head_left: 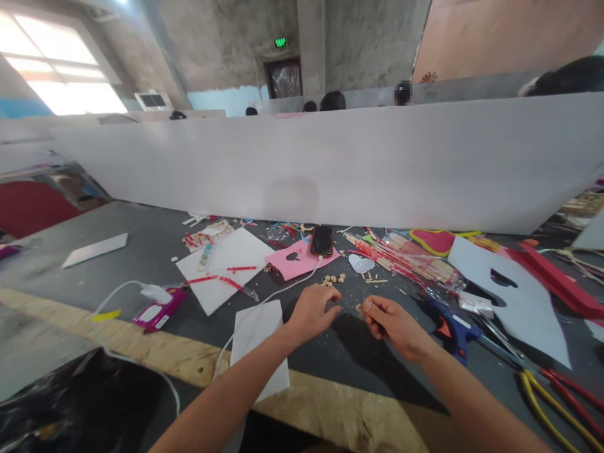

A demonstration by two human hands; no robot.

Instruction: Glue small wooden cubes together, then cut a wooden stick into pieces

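Note:
Over the middle of the dark table point(330, 355), my left hand point(315, 309) has its thumb and fingers apart with nothing between them. My right hand point(387, 322) is closed in a pinch to its right; a small pale bit shows at the fingertips, too small to name. Several small wooden pieces point(334, 279) lie just beyond my left hand. A black phone point(321, 240), with a white cable plugged in, rests on pink paper point(295, 259). Beside it is a white heart-shaped piece point(361, 263) with drawn lines.
A blue glue gun point(455, 330), red and yellow handled tools point(542, 384) and bundled sticks point(406, 255) lie right. Left are white sheets point(226, 264) and a purple power strip point(159, 309). A tall white panel point(302, 170) stands behind; a black bag point(80, 402) is lower left.

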